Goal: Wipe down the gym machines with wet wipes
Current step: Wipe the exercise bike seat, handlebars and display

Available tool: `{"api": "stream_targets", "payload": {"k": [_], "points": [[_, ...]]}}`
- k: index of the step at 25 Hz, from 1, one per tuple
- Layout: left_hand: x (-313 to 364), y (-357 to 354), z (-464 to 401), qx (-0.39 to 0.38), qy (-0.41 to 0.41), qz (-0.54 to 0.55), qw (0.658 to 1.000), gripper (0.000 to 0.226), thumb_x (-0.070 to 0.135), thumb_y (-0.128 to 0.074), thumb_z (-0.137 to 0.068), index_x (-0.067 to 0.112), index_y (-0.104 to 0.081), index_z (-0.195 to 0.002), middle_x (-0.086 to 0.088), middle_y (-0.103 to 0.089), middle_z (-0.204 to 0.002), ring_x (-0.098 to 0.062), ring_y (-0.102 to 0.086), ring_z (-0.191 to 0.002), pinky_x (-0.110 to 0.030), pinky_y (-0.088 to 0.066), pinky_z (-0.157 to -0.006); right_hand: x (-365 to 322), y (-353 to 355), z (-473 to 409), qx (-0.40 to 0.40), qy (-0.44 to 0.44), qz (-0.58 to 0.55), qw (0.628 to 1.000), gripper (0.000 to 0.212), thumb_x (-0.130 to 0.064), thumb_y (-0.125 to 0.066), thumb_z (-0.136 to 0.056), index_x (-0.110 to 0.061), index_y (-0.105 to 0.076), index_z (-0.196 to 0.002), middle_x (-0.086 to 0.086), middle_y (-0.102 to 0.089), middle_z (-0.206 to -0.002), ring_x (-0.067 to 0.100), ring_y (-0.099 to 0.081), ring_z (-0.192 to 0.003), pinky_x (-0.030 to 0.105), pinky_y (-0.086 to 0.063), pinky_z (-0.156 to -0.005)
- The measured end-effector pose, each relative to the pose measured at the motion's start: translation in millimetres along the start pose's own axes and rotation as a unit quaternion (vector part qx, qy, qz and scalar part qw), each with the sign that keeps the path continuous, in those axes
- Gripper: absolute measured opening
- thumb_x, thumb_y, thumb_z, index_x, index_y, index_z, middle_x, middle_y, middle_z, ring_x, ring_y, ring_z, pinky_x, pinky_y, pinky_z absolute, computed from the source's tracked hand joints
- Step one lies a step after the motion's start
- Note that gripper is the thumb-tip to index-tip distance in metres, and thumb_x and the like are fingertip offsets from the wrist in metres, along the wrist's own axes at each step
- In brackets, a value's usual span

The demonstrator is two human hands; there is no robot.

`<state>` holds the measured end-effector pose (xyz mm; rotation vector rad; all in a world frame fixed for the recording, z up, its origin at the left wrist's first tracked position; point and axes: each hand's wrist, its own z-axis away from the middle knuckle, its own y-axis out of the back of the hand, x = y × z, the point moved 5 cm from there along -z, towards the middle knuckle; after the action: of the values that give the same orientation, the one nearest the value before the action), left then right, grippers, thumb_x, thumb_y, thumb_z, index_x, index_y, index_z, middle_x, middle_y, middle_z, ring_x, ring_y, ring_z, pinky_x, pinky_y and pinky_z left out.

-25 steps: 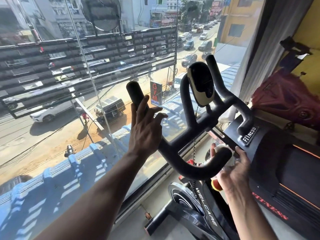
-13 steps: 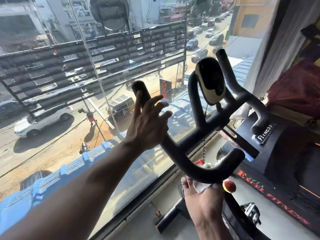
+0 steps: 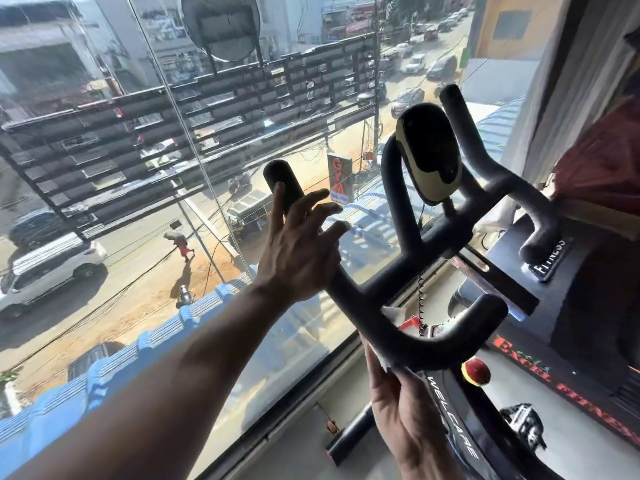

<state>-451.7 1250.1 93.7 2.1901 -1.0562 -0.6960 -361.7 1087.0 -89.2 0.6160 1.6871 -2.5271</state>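
Handlebars [image 3: 408,271] of black foam-padded tubing, on a black exercise bike lettered WELCARE [image 3: 457,424], stood beside a tall glass window [image 3: 138,168] above a street. The person's right hand [image 3: 398,410] gripped a crumpled white wet wipe [image 3: 393,315] around the near curved bar from below, fingers wrapped behind the tube. The left hand [image 3: 298,251] rested against the left grip with fingers spread and straight, clasping nothing. A black-and-beige oval console [image 3: 429,154] sat at the bars' centre. A black treadmill marked EXCEL FITNESS [image 3: 571,341] stood just beside the bike on the right.
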Motion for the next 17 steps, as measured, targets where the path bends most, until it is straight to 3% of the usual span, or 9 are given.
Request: {"api": "stream_targets", "payload": {"k": [2,3,5,7,9,11,12,14,17], "points": [[-4,-3,-1,-0.01,0.012,-0.003,1.0,0.032,0.028,-0.052,-0.092,0.021,-0.074,-0.113,-0.004,-0.065,-0.131,-0.032,-0.041,-0.143,-0.07,-0.002,-0.122,-23,4,12,0.015,0.067,0.003,0.998,0.044,0.0,-0.08,-0.053,-0.003,-0.08,-0.097,0.013,-0.077,-0.106,0.017,-0.076,-0.09,0.024,-0.062,-0.072],[-6,-2,-1,-0.006,0.021,0.002,1.0,0.031,0.028,-0.052,-0.092,0.021,-0.074,-0.112,-0.004,-0.065,-0.131,-0.031,-0.041,-0.143,-0.069,-0.001,-0.123,-37,3,18,0.018,0.096,0.02,0.995,0.041,0.0,-0.076,-0.052,-0.004,-0.079,-0.093,0.012,-0.078,-0.102,0.015,-0.076,-0.085,0.022,-0.061,-0.068],[-1,-3,3,-0.003,0.015,0.007,1.0,0.03,0.027,-0.053,-0.091,0.021,-0.074,-0.111,-0.003,-0.066,-0.13,-0.03,-0.04,-0.144,-0.068,-0.002,-0.123,-61,10,23,0.042,0.136,0.038,0.989,0.044,0.004,-0.071,-0.061,-0.005,-0.072,-0.105,0.01,-0.077,-0.101,0.013,-0.075,-0.082,0.02,-0.06,-0.066],[2,-4,3,0.004,0.017,0.023,1.0,0.027,0.024,-0.056,-0.089,0.02,-0.074,-0.109,-0.004,-0.066,-0.128,-0.031,-0.041,-0.143,-0.069,-0.005,-0.122,-81,20,21,0.089,0.178,0.074,0.977,0.04,0.009,-0.062,-0.078,-0.009,-0.068,-0.113,0.008,-0.076,-0.107,0.015,-0.073,-0.093,0.021,-0.061,-0.076],[0,-5,2,0.008,0.029,0.032,0.999,0.028,0.022,-0.055,-0.09,0.018,-0.073,-0.11,-0.005,-0.066,-0.128,-0.032,-0.042,-0.143,-0.071,-0.009,-0.121,-110,40,31,0.206,0.264,0.162,0.928,0.033,0.006,-0.062,-0.089,-0.015,-0.072,-0.112,0.006,-0.077,-0.107,0.019,-0.072,-0.102,0.028,-0.061,-0.089],[2,-5,5,0.019,0.039,0.046,0.998,0.03,0.019,-0.055,-0.091,0.018,-0.073,-0.115,-0.007,-0.066,-0.131,-0.033,-0.041,-0.144,-0.073,-0.015,-0.119,-146,36,58,0.269,0.392,0.272,0.837,0.029,-0.003,-0.068,-0.091,-0.023,-0.075,-0.109,0.003,-0.075,-0.111,0.012,-0.073,-0.099,0.024,-0.059,-0.088],[3,-4,7,0.03,0.044,0.057,0.997,0.031,0.017,-0.055,-0.092,0.017,-0.072,-0.118,-0.007,-0.065,-0.132,-0.034,-0.04,-0.146,-0.073,-0.018,-0.117,-160,17,70,0.246,0.458,0.351,0.779,0.031,-0.006,-0.067,-0.091,-0.027,-0.075,-0.112,0.0,-0.073,-0.115,0.01,-0.072,-0.102,0.021,-0.057,-0.088],[3,-5,10,0.05,0.047,0.072,0.995,0.034,0.014,-0.054,-0.094,0.014,-0.071,-0.124,-0.01,-0.064,-0.134,-0.035,-0.04,-0.147,-0.072,-0.022,-0.116,-170,-37,69,0.113,0.539,0.534,0.641,0.033,-0.003,-0.063,-0.095,-0.019,-0.072,-0.122,-0.006,-0.066,-0.117,0.009,-0.067,-0.108,0.017,-0.055,-0.088],[2,-4,13,0.07,0.055,0.072,0.993,0.037,0.016,-0.047,-0.099,0.01,-0.07,-0.128,-0.011,-0.065,-0.133,-0.036,-0.04,-0.147,-0.069,-0.019,-0.12,-130,-115,28,-0.095,0.463,0.745,0.47,0.035,0.003,-0.062,-0.096,-0.006,-0.067,-0.13,0.0,-0.057,-0.111,0.01,-0.063,-0.101,0.025,-0.06,-0.086]]}}
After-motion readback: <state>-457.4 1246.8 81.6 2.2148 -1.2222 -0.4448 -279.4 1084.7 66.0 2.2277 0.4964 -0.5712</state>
